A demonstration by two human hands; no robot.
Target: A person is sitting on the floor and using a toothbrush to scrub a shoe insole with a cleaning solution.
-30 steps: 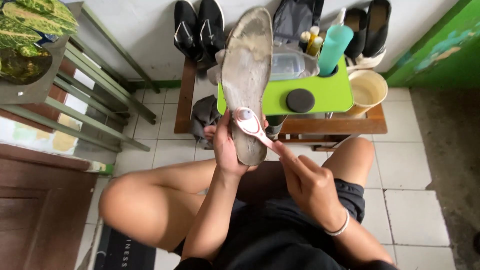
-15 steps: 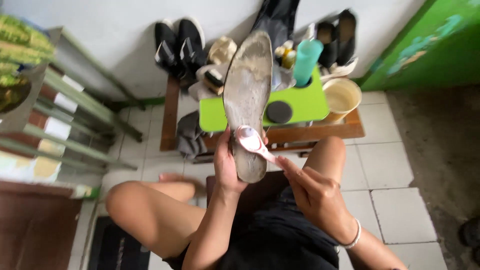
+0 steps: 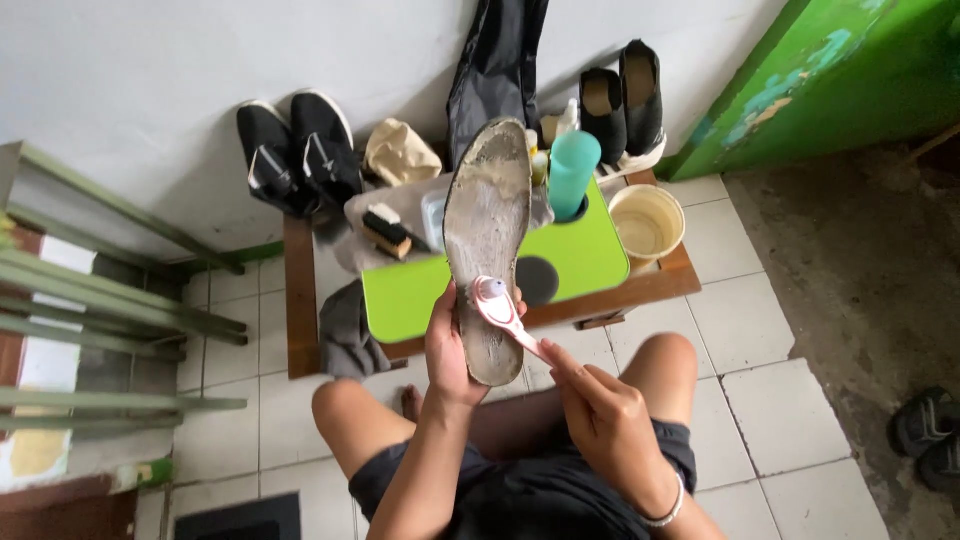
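Compared with a second ago: the worn insole [image 3: 487, 240] stands in the same upright pose in front of the seated person, but the pink brush [image 3: 500, 312] sits a little lower on it, its round head now about mid-length of the insole; the view itself has tilted, so more wall and the green door [image 3: 860, 70] at far right show. Judgement: scrubbing is under way, stroke by stroke, and the insole's grey, crusted face is far from clean.

Left hand [image 3: 447, 350] wrapped round the insole's near end, thumb on its left edge; right hand [image 3: 600, 415] pinching the brush handle, fingers closed on it.

Containers, by place: teal cylinder bottle [image 3: 573, 172] upright at the far right of the lime-green board [image 3: 590, 255] on the wooden worktop [image 3: 300, 300]; small pale bottles behind it, labels too small to tell; cream round tub [image 3: 647, 222] right of the board; dark round lid [image 3: 537, 281] on the board; block brush [image 3: 385, 230] to the left.

No signs visible.
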